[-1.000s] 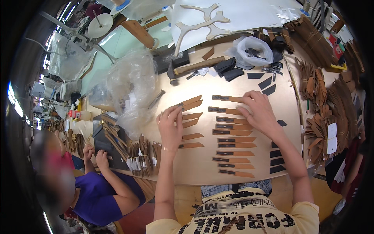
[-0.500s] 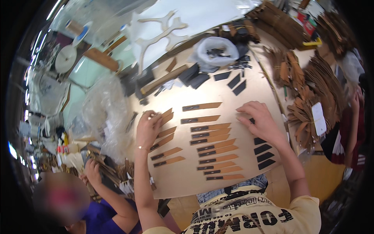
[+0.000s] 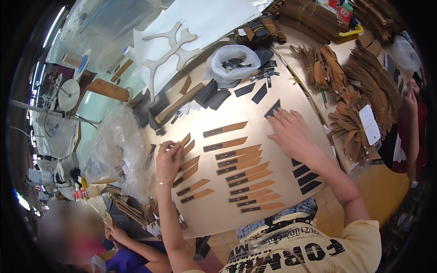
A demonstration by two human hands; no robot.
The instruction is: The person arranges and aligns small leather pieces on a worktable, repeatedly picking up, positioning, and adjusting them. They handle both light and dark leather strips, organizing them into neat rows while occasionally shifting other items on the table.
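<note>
My left hand (image 3: 169, 160) pinches a brown leather strip (image 3: 185, 140) at the left of the board. More brown strips with dark patches at one end lie below it, such as this strip (image 3: 193, 184). Down the middle runs a column of several similar strips (image 3: 243, 162), each with a black patch and a small slot-like mark. My right hand (image 3: 292, 136) lies with fingers stretched out, fingertips on a black slanted piece (image 3: 272, 109). Under its wrist side, several black pieces (image 3: 306, 177) form a column, the uppermost partly hidden by the forearm.
Loose black pieces (image 3: 245, 90) and a clear plastic bag (image 3: 233, 63) of dark scraps sit at the back. Bundles of brown leather strips (image 3: 371, 86) fill the right side. Crumpled plastic (image 3: 119, 154) lies left. Co-workers' arms show at both sides.
My right hand has reached farther back, onto a black piece that has shifted slightly nearer and right. My left hand stays at the brown strip. The whole view has shifted somewhat.
</note>
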